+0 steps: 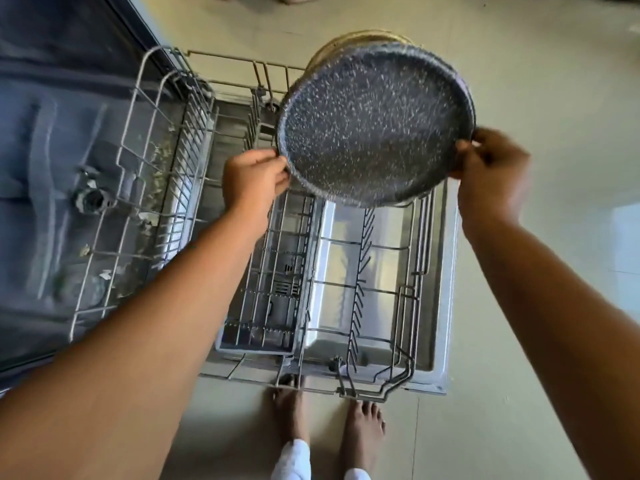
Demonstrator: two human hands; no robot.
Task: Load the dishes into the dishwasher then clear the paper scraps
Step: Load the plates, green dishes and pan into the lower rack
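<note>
1. Grips first: left grip (pixel 254 176) and right grip (pixel 491 164) each pinch an opposite rim edge of the round, dark, speckled metal plate (pixel 375 126), held tilted above the grey wire lower rack (pixel 360 282).
2. Best, I judge, to stand it on edge between the upright tines and release only once it is seated.
3. Cream tiled floor (pixel 467 438) surrounds the dishwasher. White paper scraps (pixel 105 273) show through the second wire rack (pixel 104 202) at the left.

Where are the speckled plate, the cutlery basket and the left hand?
speckled plate (pixel 375 124), head view, middle of its face.
cutlery basket (pixel 256 337), head view, its near wall.
left hand (pixel 254 180), head view, back of the hand.
</note>
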